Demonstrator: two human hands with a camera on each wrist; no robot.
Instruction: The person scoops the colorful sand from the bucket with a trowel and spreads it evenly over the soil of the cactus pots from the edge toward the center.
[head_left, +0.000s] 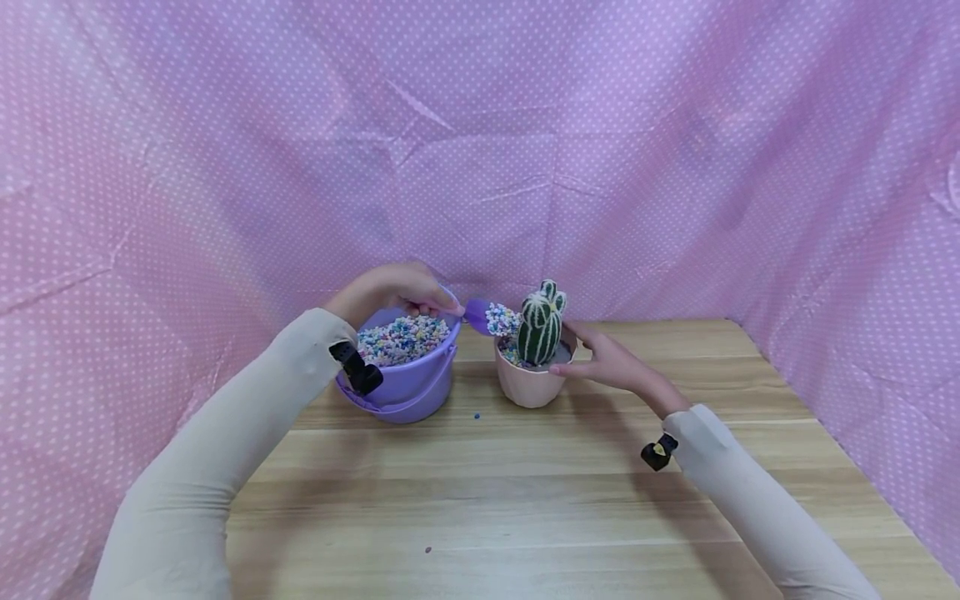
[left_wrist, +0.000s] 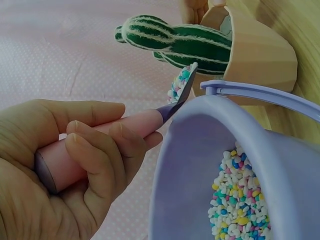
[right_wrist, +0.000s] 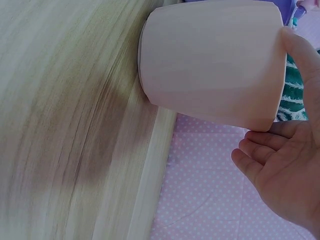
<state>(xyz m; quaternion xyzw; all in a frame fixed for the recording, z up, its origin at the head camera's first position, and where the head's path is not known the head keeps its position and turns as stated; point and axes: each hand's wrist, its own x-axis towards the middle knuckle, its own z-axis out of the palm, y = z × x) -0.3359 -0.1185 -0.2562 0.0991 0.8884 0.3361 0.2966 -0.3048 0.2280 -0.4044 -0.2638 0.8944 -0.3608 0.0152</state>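
- Scoop (head_left: 476,317): purple blade, pink handle; gripped in the left hand (head_left: 401,287), fingers curled round the handle. The blade is at the pot's far left rim, beside the cactus.
- Beads (head_left: 502,320), multicoloured: heaped on the blade.
- Bucket (head_left: 416,379), purple: at left, upright, well stocked with similar beads; bail lowered on the near side.
- Pot (head_left: 528,387), pale pink, faceted: right of the bucket, upright on the wooden table (head_left: 525,483). The right hand (head_left: 611,362) holds it at the rim, thumb on the near edge, fingers round the right side (a light hold, by the look of it).
- Cactus (head_left: 538,333), green with white ribs: in the pot; coloured beads at its left foot, grey fill at its right.
- Stray beads: one dark blue (head_left: 477,416), just right of the bucket; one reddish (head_left: 428,550), near edge.
- Cloth (head_left: 480,167), pink, dotted: far side and flanks.
- Risks, as judged: an early tilt could drop beads between bucket and pot; a blade knocking the cactus could scatter the heap; a slack right hand could let the pot slide or tip if bumped.
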